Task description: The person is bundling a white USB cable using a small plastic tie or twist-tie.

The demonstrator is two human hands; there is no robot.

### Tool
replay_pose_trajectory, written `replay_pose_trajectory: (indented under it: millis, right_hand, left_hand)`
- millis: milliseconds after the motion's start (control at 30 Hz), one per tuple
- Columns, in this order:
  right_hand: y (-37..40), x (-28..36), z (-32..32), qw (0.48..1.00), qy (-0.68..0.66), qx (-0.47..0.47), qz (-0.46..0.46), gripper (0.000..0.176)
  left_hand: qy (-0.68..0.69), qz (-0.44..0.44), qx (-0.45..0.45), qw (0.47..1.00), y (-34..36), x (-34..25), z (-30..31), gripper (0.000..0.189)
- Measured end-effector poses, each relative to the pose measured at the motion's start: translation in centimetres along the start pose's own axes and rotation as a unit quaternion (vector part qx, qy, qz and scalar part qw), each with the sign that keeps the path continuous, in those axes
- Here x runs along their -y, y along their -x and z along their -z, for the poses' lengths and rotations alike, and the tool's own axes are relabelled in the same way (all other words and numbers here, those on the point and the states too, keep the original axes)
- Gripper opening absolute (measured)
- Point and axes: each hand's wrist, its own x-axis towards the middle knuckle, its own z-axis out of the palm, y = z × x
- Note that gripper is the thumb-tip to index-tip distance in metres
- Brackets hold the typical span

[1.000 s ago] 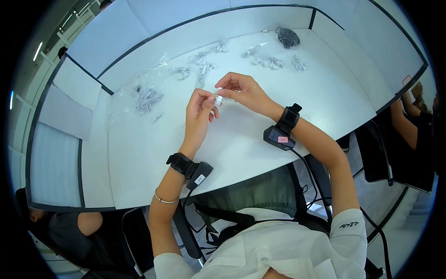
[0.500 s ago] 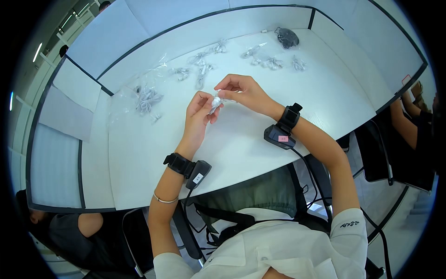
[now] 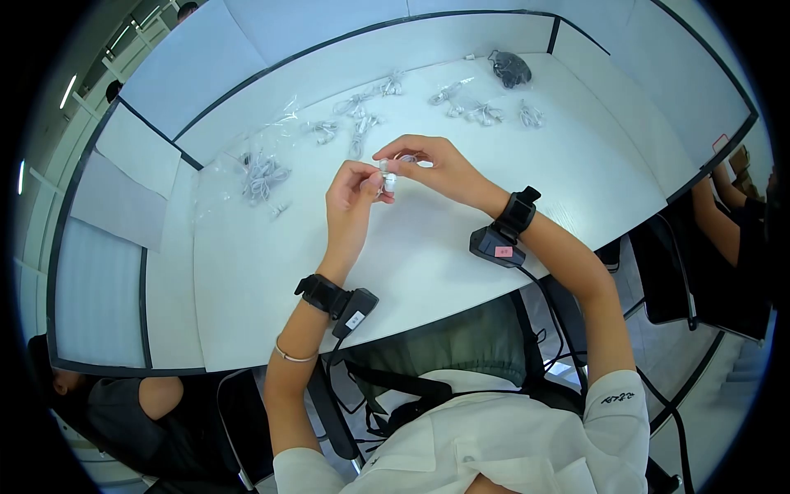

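My left hand [image 3: 355, 186] and my right hand [image 3: 434, 165] meet above the middle of the white table [image 3: 444, 247]. A small bundled white cable [image 3: 389, 182] with thick white ends is pinched between the fingers of my left hand. The fingertips of my right hand close on the upper part of the same cable, and a thin loop of it shows under the right fingers. Its exact kind is too small to make out. Just beyond my hands lies another white cable bundle [image 3: 360, 132] on the table.
A clear plastic bag with a white cable tangle [image 3: 263, 177] lies left. Farther back are several white bundles [image 3: 485, 114] and a black bundle [image 3: 510, 69] in clear plastic. Low partition walls [image 3: 370, 49] enclose the table. Other people sit at left [image 3: 115, 412] and right [image 3: 724, 206].
The white cable has been turned in my fingers, so its thick white end now shows below the fingertips. My right hand has shifted slightly left.
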Motion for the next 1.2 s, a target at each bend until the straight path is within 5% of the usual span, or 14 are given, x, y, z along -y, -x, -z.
replay_pose_trajectory:
  millis: [533, 1200]
  right_hand:
    - [0.5, -0.5, -1.3, 0.993, 0.094, -0.037, 0.055, 0.019]
    - [0.5, -0.5, -1.3, 0.995, 0.078, -0.040, 0.041, 0.020]
  left_hand:
    - [0.123, 0.122, -0.050, 0.984, 0.1, 0.2, 0.4, 0.007]
    - [0.095, 0.127, -0.057, 0.986, 0.2, 0.7, 0.2, 0.016]
